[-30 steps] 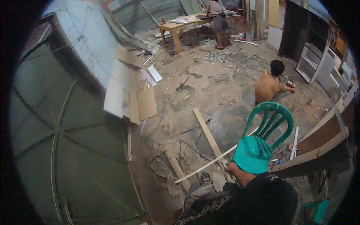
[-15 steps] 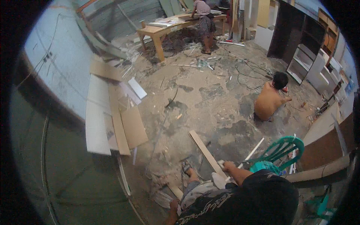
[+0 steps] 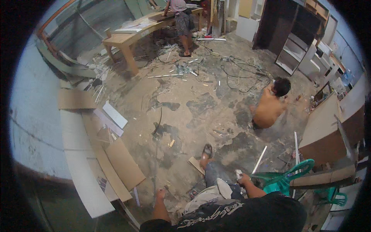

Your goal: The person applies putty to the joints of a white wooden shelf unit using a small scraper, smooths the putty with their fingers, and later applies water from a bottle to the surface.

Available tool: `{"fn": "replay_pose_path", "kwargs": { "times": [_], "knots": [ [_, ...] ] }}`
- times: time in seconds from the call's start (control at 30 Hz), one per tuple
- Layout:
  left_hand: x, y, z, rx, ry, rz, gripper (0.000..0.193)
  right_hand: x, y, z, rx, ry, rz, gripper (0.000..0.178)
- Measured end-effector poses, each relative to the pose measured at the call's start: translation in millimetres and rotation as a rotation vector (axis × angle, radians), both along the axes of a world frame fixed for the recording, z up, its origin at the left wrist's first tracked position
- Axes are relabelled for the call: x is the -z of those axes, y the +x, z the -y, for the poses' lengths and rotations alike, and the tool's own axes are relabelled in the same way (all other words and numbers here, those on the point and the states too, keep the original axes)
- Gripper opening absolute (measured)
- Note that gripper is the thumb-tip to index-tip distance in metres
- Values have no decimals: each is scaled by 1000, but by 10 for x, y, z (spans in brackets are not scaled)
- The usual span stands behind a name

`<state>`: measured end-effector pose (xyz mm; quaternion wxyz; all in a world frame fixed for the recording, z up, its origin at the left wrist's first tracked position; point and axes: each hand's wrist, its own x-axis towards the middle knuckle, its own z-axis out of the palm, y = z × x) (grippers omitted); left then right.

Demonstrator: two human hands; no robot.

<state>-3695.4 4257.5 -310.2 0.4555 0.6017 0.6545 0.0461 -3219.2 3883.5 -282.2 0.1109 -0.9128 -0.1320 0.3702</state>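
My left hand is held out over the floor, left of my body, with its fingers curled in. Whether anything lies inside them is too small and blurred to tell. My right hand is closed around a small pale object, whose kind I cannot make out. Light-coloured cloth lies bunched across my lap, between the two hands. By my sandalled foot, a short light-brown board lies on the floor, partly hidden by my leg.
A green plastic chair stands close on the right, near a white strip. Boards lie at the left. One person crouches ahead right; another stands at a wooden workbench. Cables cross the floor.
My view has swung right. My left hand has moved up and outward, away from my lap. My foot reaches farther forward, and the long board near my right hand no longer shows there.
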Motion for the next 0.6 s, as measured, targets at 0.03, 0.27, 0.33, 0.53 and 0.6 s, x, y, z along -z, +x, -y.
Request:
{"fn": "replay_pose_path", "kwargs": {
  "times": [0.03,0.27,0.33,0.53,0.6],
  "knots": [
    [54,568,-276,14,-4,79,40,225,256,137,12,-45,5,61],
    [31,2063,-1986,14,109,261,26,875,1292,-1103,26,-250,-285,53],
    [46,2397,-2159,-19,-188,151,31,957,1788,-1633,-21,-286,-295,53],
    [-419,3696,-3166,455,-325,-170,45,342,3473,-3978,70,139,123,66],
    [-364,4234,-3587,97,-7,-99,45,120,4127,-4774,28,242,45,68]
  ]
}}
